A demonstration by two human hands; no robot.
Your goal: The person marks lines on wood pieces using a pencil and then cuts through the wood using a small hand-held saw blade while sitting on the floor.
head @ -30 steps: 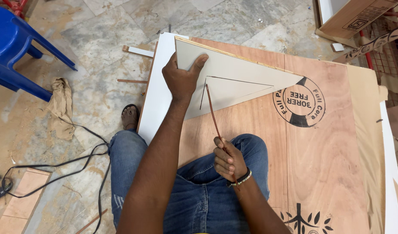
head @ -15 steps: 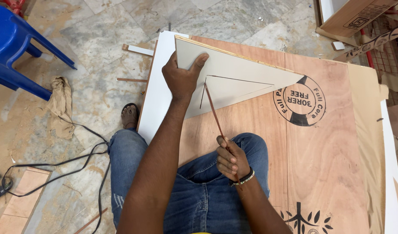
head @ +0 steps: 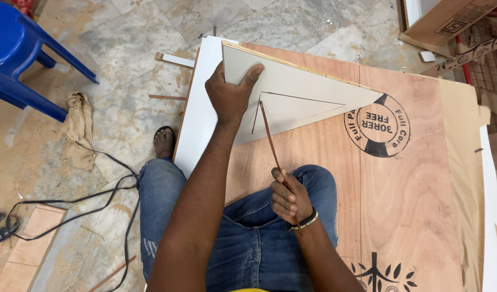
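Observation:
My left hand (head: 230, 95) presses flat on a grey triangular board (head: 308, 92) that lies on a large plywood sheet (head: 411, 189). Its fingers hook over the board's left edge. My right hand (head: 289, 197) is closed around a thin reddish-brown strip (head: 270, 140), close to my knee. The strip slants up to the left, and its tip rests on the triangular board beside a dark cut line that outlines a smaller triangle. My legs in blue jeans (head: 243, 238) lie over the plywood's near edge.
A white panel (head: 201, 108) lies under the plywood's left edge. A blue plastic chair (head: 21, 59) stands at far left, with a rag (head: 81, 130) and black cable (head: 91, 200) on the stone floor. A cardboard box (head: 448, 19) sits at top right.
My right hand has shifted slightly with the strip, its tip staying near the cut line. My left hand keeps pressing on the board.

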